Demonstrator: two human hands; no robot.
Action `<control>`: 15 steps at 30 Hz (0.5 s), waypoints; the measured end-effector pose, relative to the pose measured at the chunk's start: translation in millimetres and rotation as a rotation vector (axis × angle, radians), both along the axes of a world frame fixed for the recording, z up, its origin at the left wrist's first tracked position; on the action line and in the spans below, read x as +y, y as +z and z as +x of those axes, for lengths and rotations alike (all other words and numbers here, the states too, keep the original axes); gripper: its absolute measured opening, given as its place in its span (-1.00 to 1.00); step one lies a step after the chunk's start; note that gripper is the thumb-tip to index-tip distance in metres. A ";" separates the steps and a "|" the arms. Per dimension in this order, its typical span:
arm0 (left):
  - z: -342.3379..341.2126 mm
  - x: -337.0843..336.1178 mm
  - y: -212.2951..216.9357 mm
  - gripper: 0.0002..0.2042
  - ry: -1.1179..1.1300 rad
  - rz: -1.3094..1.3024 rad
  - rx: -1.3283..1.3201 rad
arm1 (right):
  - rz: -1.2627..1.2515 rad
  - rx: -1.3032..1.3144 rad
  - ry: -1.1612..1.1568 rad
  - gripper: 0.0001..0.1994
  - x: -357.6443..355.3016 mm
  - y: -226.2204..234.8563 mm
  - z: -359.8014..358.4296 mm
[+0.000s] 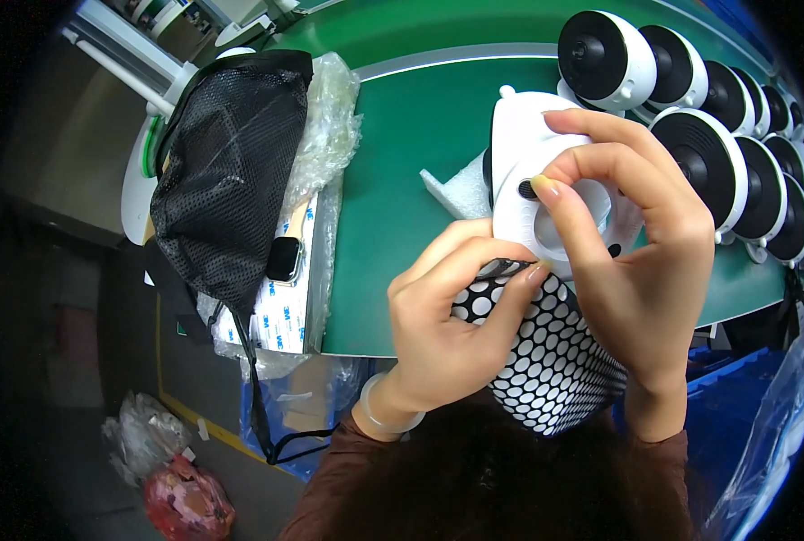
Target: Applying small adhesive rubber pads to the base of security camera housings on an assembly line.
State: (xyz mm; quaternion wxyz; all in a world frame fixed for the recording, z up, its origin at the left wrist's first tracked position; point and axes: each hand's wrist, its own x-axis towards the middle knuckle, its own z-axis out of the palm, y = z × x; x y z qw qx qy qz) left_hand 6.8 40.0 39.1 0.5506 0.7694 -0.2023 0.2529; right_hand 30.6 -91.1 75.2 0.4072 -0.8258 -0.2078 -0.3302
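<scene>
A white round housing point(521, 131) with a ring-shaped opening rests on the green table before me. My right hand point(641, 207) is over it, thumb and index fingertip pinched together at a small black round pad point(527, 189) against the white rim. A second black pad point(614, 250) shows on the housing's lower right. My left hand point(461, 311) is closed, thumb and index gripping the top edge of a black sheet with rows of white dots point(546, 361). The sheet hangs bent below the housing, between my wrists. White foam point(456, 187) lies beside the housing.
Several white-and-black round units point(605, 61) stand in rows at the right of the green table point(411, 180). At the left lie a black mesh bag point(235, 171), bubble wrap point(330, 117) and a watch point(285, 259). A blue crate point(735, 379) sits lower right; plastic bags point(186, 500) lie on the floor.
</scene>
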 end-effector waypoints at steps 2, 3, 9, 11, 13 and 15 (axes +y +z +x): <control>0.2 -0.3 0.3 -0.88 -0.006 -0.004 0.000 | 0.000 -0.001 -0.003 -0.95 0.1 -0.2 0.1; 0.1 -0.5 0.6 -0.88 -0.013 -0.006 -0.002 | 0.001 -0.003 -0.007 -0.95 0.2 -0.2 0.0; -2.3 0.7 2.8 -0.89 -0.026 -0.017 0.054 | -0.034 -0.014 0.006 -0.94 -0.7 0.9 -0.5; -0.6 1.2 1.6 -0.89 -0.029 -0.012 0.034 | -0.007 0.006 0.016 -0.94 -0.1 0.2 -0.5; -0.6 1.0 1.7 -0.89 -0.032 -0.006 0.013 | 0.021 0.025 0.026 -0.94 0.3 0.5 -1.0; -1.8 0.4 3.1 -0.89 -0.027 -0.017 0.054 | 0.044 0.051 0.028 -0.94 0.4 2.2 -1.8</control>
